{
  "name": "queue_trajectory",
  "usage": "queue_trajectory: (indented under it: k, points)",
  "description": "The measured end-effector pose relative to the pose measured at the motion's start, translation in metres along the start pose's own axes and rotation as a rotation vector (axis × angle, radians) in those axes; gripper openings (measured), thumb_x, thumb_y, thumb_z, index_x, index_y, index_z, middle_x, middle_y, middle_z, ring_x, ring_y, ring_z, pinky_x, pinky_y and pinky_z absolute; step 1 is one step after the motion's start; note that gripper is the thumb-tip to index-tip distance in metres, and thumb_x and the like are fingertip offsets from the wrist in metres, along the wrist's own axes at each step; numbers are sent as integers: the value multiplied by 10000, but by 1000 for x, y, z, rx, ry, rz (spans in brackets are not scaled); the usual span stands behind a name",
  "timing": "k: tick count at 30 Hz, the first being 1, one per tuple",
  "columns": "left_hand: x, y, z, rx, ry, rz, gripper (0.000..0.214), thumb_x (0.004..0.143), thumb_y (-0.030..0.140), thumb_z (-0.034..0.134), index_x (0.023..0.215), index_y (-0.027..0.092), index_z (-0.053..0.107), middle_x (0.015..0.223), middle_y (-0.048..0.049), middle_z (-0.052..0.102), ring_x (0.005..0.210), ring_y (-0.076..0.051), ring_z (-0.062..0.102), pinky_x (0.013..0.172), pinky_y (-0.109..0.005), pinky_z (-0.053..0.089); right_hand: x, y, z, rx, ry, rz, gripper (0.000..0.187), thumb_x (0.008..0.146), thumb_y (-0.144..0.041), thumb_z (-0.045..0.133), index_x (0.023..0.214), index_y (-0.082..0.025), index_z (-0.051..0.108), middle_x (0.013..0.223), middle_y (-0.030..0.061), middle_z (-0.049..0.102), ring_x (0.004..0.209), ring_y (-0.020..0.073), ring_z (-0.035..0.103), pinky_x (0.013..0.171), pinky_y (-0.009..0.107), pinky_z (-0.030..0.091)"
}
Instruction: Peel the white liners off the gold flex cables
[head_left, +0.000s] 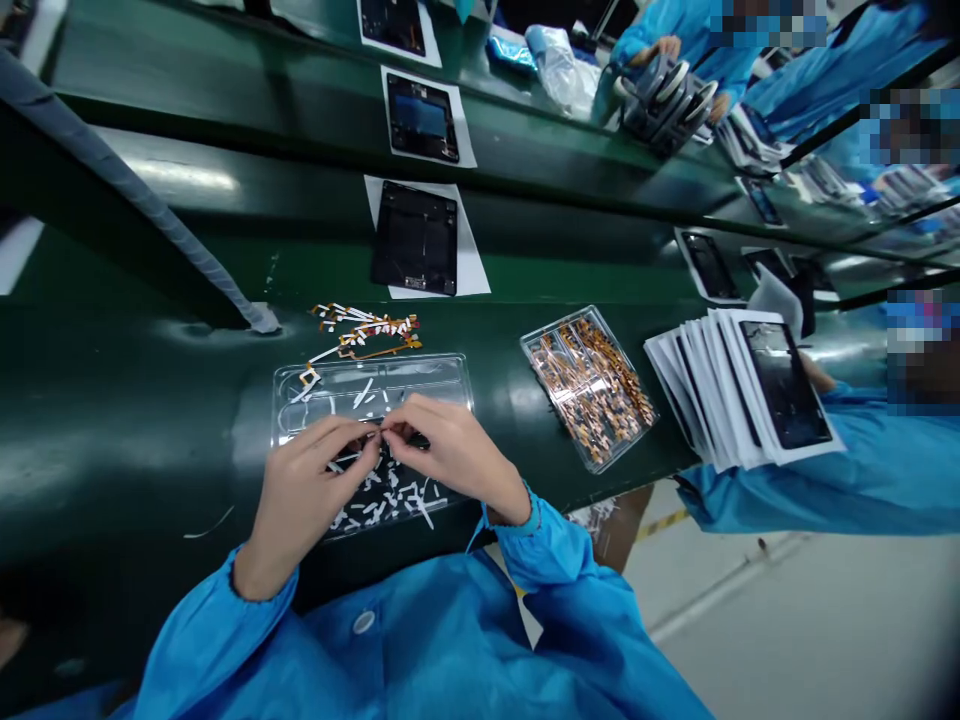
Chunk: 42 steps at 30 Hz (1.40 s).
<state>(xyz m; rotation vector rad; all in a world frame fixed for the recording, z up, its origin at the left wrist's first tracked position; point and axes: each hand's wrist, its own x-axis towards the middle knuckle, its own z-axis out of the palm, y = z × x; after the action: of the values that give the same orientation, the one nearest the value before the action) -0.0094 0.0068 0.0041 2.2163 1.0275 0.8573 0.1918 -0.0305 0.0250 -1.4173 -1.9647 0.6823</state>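
Both of my hands meet fingertip to fingertip above a clear plastic tray strewn with white paper-like scraps. My left hand is closed in a pinch, thumb against forefinger. My right hand pinches just beside it. Whatever small piece sits between the fingertips is too small and covered to make out. Just beyond the tray lies a loose pile of orange-and-white flex cables. To the right, a second clear tray is filled with copper-coloured flex cables.
A dark device panel rests on white paper ahead, with others farther along the line. At right, a fanned stack of panels and white sheets stands by a co-worker's blue sleeve. A wrapped post slants down at left.
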Motion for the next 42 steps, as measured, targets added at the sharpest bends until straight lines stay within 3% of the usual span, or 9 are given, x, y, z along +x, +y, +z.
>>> queue_trajectory:
  k: [10, 18, 23, 28, 32, 34, 37, 40, 42]
  points:
    - [-1, -1, 2, -38, 35, -78, 62, 942, 210, 653, 934, 190, 711, 885, -18, 734, 785, -153, 680, 738, -264, 503, 5, -1, 7, -262, 49, -92, 106, 1005, -228, 528, 997, -186, 625, 913, 4, 685, 806, 96, 659, 713, 217, 489]
    - [11, -3, 4, -421, -82, -487, 140, 862, 250, 676, 757, 166, 716, 697, 10, 669, 601, -96, 529, 574, -232, 392, 7, -2, 30, -457, 201, -113, 137, 971, -157, 534, 851, -167, 599, 764, 39, 614, 610, 145, 494, 583, 323, 300]
    - [6, -6, 12, -533, 5, -624, 215, 865, 340, 693, 748, 162, 728, 635, 28, 634, 574, -83, 491, 557, -229, 361, 7, -2, 41, -477, 222, -80, 107, 957, -164, 540, 854, -184, 557, 761, 31, 597, 586, 140, 477, 547, 319, 282]
    - [3, -10, 13, -492, 59, -624, 227, 913, 367, 672, 847, 174, 772, 682, 14, 669, 607, -98, 518, 564, -245, 370, 6, -4, 32, -324, 124, -58, 82, 951, -177, 524, 878, -212, 512, 763, -5, 591, 598, 112, 554, 545, 252, 409]
    - [5, -11, -4, -541, -92, -603, 296, 1013, 346, 543, 973, 196, 795, 672, 13, 662, 591, -105, 538, 570, -261, 406, 4, -4, 20, -285, 61, -97, 90, 974, -187, 544, 893, -212, 575, 771, 4, 651, 647, 127, 614, 608, 268, 460]
    - [7, -9, -12, -533, -151, -589, 325, 1035, 370, 517, 953, 215, 790, 627, 25, 624, 589, -112, 542, 586, -262, 434, 4, -2, 18, -334, 76, -123, 64, 975, -195, 571, 999, -201, 630, 863, 38, 705, 701, 150, 644, 636, 296, 463]
    - [7, -7, -15, -531, -146, -528, 263, 1018, 339, 570, 889, 232, 772, 790, 13, 684, 749, -131, 622, 692, -258, 500, 4, 0, 21, -482, 100, -201, 208, 968, -191, 602, 1174, -193, 634, 1008, 71, 734, 785, 174, 664, 687, 319, 469]
    - [5, -9, -10, -549, -116, -483, 236, 1012, 301, 580, 893, 213, 765, 915, -17, 693, 917, -158, 650, 822, -281, 515, 5, 1, 24, -584, 103, -269, 240, 967, -192, 605, 1206, -180, 623, 1049, 86, 736, 813, 188, 657, 704, 337, 459]
    - [3, -11, -4, -577, -102, -485, 260, 1009, 335, 588, 870, 194, 756, 893, -27, 682, 897, -158, 638, 819, -295, 503, 5, 0, 26, -605, 107, -295, 244, 965, -194, 609, 1208, -175, 619, 1059, 95, 738, 810, 192, 649, 703, 345, 450]
